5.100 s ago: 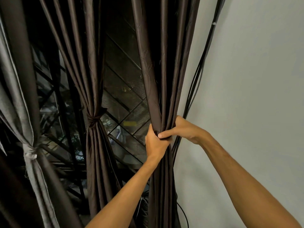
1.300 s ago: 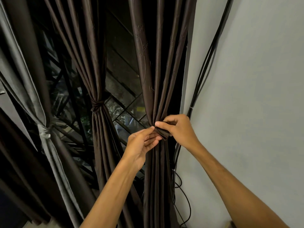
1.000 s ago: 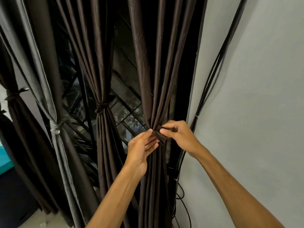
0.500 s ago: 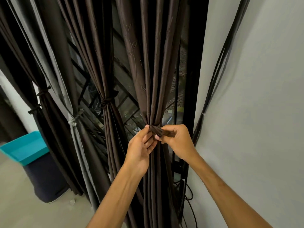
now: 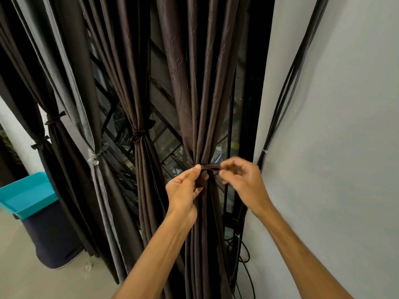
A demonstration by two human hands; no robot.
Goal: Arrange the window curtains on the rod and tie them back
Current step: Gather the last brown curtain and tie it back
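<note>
Curtains (image 5: 140, 180) tied in bunches hang by a blue bin (image 5: 26, 193) at the left, & at the window's right edge the brown curtain (image 5: 194, 93) has a tie strip (image 5: 210, 167) round it, w/ left hand (image 5: 183, 190) pinching one end, right hand (image 5: 241, 180) pinching the other, black cables (image 5: 265, 147) just beside.

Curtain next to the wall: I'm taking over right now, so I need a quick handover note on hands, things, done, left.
Left hand pinches one end of the tie strip; right hand pinches the other end.
The strip wraps the gathered brown curtain beside the wall.
Done: curtain bunched, strip round it; neighbouring brown curtain and grey curtain tied.
Left: knot looks unfinished; tie it off.
</note>
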